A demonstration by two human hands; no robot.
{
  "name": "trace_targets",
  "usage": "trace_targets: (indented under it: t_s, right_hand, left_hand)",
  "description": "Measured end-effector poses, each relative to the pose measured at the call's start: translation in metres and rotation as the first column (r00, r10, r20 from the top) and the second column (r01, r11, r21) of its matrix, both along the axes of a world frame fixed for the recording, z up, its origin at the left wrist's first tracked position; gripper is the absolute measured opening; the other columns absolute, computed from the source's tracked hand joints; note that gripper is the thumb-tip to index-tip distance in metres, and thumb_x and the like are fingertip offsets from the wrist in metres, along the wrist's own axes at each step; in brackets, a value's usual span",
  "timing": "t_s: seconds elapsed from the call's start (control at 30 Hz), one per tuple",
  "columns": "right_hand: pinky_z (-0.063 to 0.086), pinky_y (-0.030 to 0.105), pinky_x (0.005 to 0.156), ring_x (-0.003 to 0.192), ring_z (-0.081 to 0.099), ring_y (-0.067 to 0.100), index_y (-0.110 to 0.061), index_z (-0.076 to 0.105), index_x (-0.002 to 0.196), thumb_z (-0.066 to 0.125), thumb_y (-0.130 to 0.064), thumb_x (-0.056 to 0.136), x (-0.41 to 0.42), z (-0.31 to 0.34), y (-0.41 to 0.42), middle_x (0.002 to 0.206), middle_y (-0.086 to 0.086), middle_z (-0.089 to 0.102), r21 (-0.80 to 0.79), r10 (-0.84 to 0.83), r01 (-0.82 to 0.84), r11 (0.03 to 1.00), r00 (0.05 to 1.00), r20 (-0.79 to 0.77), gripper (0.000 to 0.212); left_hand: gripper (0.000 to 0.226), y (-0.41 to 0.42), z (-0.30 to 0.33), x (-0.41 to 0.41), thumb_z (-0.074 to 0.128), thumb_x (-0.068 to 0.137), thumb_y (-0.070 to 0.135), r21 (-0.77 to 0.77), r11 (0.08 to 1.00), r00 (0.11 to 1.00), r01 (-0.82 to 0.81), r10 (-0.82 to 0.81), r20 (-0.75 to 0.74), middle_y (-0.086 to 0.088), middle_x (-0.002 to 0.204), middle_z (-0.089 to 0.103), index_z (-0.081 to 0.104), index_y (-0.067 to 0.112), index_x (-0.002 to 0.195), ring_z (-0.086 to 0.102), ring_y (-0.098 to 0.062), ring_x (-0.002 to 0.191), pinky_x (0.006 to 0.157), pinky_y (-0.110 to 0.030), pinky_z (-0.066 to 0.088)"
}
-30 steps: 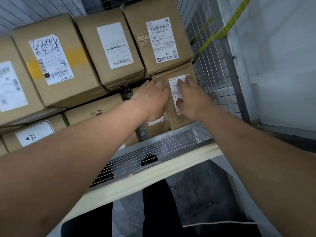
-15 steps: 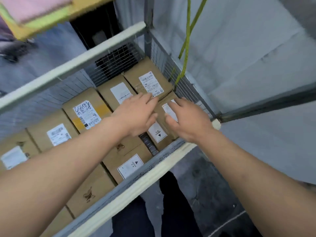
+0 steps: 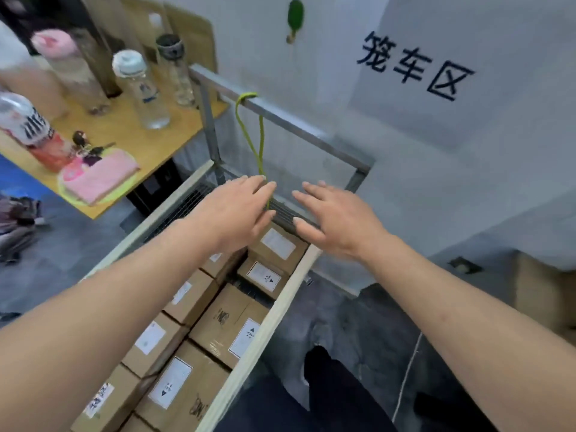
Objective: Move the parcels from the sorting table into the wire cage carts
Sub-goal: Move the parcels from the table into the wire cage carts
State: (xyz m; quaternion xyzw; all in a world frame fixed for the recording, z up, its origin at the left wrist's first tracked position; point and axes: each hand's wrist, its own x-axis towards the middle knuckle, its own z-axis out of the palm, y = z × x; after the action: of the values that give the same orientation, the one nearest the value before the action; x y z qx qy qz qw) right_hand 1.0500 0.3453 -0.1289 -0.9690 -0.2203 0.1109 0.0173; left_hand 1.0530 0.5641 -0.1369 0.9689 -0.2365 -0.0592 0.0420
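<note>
hovering, left hand and right hand both spread and empty, directly above the stacked parcels in the wire cage cart.

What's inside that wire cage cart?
The cage cart holds packed cardboard parcels with white labels. The forearms cover some parcels, and any lower layers are hidden.

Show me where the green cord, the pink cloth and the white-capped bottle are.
green cord [image 3: 247,126], head view, on its hanging loop below the cage rail.
pink cloth [image 3: 101,177], head view, middle of its folded top.
white-capped bottle [image 3: 146,92], head view, on its clear body.
</note>
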Motion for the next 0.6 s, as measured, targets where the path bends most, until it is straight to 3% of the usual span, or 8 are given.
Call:
trace_targets:
  t_s: [0.27, 0.6]
  right_hand:
    - [0.046, 0.041, 0.108, 0.139, 0.048, 0.023, -0.025, 0.049, 0.153, 0.04, -0.06, 0.102, -0.066, 0.104, -0.073, 0.156, -0.001, 0.048, 0.009, -0.184, 0.184, 0.983, 0.976, 0.118, 0.062]
    - [0.03, 0.044, 0.122, 0.152, 0.032, 0.022, -0.024, 0.041, 0.157, 0.033, -0.061, 0.103, -0.174, 0.146, -0.196, 0.166, 0.0, 0.035, 0.07, -0.461, 0.457, 0.887, 0.862, 0.211, 0.066]
  left_hand:
    - [0.059, -0.076, 0.092, -0.025, 0.043, 0.106, 0.039, -0.033, 0.986, 0.983, 0.162, -0.158, 0.093, -0.012, 0.161, 0.036, 0.033, 0.012, 0.157, 0.04, -0.031, 0.144, 0.115, -0.044, 0.038]
    - [0.056, -0.219, 0.139, -0.083, 0.038, 0.106, 0.051, -0.103, 0.945, 0.949, 0.31, -0.301, 0.091, -0.001, 0.165, 0.028, 0.032, 0.022, 0.154, 0.033, -0.027, 0.149, 0.112, -0.049, 0.043]
